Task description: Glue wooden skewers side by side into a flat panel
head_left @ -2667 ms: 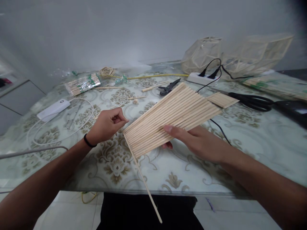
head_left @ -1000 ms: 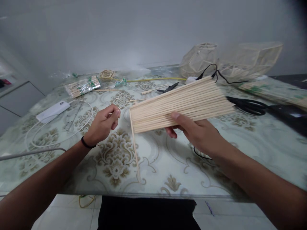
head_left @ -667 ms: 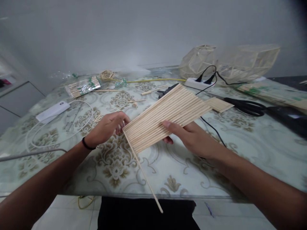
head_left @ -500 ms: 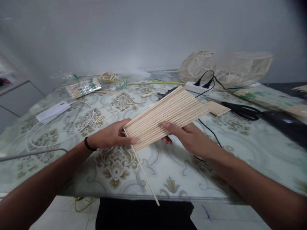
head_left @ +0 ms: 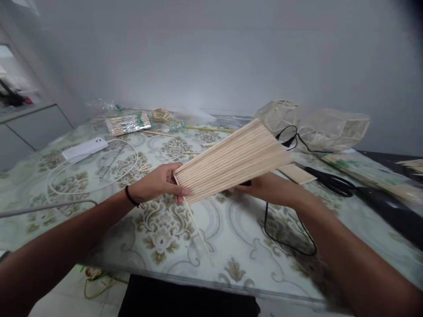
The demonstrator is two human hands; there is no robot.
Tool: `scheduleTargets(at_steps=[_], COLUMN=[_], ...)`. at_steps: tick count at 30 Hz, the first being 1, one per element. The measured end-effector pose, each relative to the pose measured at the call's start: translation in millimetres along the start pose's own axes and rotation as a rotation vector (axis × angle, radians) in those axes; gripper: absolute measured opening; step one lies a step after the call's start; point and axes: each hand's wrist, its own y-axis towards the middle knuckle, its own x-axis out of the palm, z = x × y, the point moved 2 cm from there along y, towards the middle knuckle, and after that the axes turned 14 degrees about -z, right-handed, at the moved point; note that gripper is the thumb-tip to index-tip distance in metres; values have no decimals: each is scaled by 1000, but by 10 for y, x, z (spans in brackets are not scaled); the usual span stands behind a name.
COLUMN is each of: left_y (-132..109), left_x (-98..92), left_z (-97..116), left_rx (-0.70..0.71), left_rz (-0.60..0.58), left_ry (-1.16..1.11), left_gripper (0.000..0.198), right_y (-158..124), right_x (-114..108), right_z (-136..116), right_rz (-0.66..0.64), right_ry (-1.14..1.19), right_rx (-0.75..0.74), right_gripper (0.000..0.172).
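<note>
My left hand (head_left: 168, 182) pinches the narrow near end of a panel of thin wooden sticks (head_left: 231, 158), laid side by side and widening toward the far right. One loose-ended stick (head_left: 198, 229) crosses that end and slants down toward the table edge, blurred. The panel is held tilted above the table. My right hand (head_left: 267, 187) is below its right side, its fingers mostly hidden. A small black part (head_left: 246, 182) shows at that hand, closed around something I cannot make out. Close by, a black cord (head_left: 291, 252) loops down over the tablecloth.
Black-handled scissors (head_left: 333, 181) lie at right beside a smaller stick panel (head_left: 300, 174). Plastic-covered stick frames (head_left: 337, 130) stand at the back right. At left are a packet of sticks (head_left: 128, 124) and a white power bank (head_left: 85, 149) with its cable. Short stick pieces lie around.
My right hand has left the panel's top face and moved beneath it, where a black part now shows. The cord's loop has shifted. My left hand keeps its hold; the view has tilted up.
</note>
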Motion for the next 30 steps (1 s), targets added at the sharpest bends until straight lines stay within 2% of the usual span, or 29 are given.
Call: scheduleTargets(at_steps=[2,4,8,11,14,20,24,28,30], left_y=[5,9,10,14,15,20,30,24,16], left_x=[-25,-56,-125,-137,-134,-172,-188,-178,-169], left_z=[-42,-77,-109,-143,-151,-78,-66,-90,-96], left_rx=[-9,-15,81,86,85,155,142,125,121], left_rz=[25,51,141,111,130,277,268,226,213], left_ry=[4,11,73,56,14,-33,-50,-55,-51], left_gripper=[56,63,72,70,64,54,58,54,59], right_y=[102,162,196,205,210,186,139,88,61], right_x=[94,173,221,215,220,192,143,142,150], right_z=[158,250,277,227,166,131,92,-47,-128], right_rz=[17,18,24,28,36,78,85,20,-3], right_ry=[-27,-41,-59,-63,-49,13,137,306,361], right_rx=[43,75,104,108,115,134,97,16,-10], right_gripper=[56,59,45,35,34,37,28,53,56])
